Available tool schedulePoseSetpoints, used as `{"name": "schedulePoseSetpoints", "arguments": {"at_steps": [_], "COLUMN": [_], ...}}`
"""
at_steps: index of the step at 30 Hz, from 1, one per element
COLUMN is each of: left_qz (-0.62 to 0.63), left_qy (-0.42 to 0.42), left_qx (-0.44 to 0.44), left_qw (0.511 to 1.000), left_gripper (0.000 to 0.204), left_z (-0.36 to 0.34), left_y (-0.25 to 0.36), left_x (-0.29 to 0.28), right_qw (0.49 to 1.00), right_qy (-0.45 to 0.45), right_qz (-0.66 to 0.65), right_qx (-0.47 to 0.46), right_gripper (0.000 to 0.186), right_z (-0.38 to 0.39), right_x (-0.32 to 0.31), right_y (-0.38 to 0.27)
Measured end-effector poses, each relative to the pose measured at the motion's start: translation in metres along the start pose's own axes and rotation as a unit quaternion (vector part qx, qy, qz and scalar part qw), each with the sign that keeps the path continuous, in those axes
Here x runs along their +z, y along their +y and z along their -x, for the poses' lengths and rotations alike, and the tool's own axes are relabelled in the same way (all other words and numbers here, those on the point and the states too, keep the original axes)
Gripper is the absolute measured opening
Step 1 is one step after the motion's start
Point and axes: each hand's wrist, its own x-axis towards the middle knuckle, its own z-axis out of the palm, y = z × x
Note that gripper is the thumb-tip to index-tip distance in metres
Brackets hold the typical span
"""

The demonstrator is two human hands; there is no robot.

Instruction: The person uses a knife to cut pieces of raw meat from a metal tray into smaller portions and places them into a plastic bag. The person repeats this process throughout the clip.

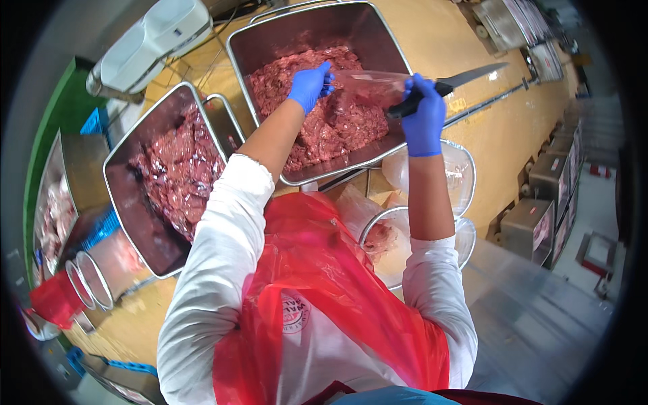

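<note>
Over the large metal-rimmed tub [337, 32] of red meat [358, 138], the blue-gloved left hand [312, 86] pinches one end of clear plastic film [371, 82]. The right hand [425, 116] is wrapped round a black-handled knife [472, 75], blade beyond the tub's right rim, pointing out across yellow floor [526, 115]. A smaller meat tub [125, 177] crowds the left side. Round red lettering [295, 313] marks the white clothing.
</note>
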Motion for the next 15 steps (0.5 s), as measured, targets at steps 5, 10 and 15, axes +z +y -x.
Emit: {"name": "schedulePoseSetpoints", "arguments": {"at_steps": [5, 10, 15], "left_qz": [0.010, 0.092, -0.170], "left_qy": [0.056, 0.239, 0.414], "left_qx": [0.089, 0.060, -0.003], "left_qw": [0.994, 0.965, 0.894], "left_gripper": [0.039, 0.020, 0.031], "left_z": [0.048, 0.106, 0.101], "left_y": [-0.020, -0.139, -0.288], "left_x": [-0.130, -0.335, -0.507], "right_qw": [0.986, 0.946, 0.952], "right_qy": [0.043, 0.044, 0.086], "right_qz": [0.147, 0.322, 0.294], "right_qx": [-0.059, -0.007, 0.029], "right_gripper": [0.010, 0.015, 0.012], "right_z": [-0.035, -0.067, -0.056], "right_x": [0.033, 0.011, -0.034], "right_y": [0.034, 0.096, 0.150]}}
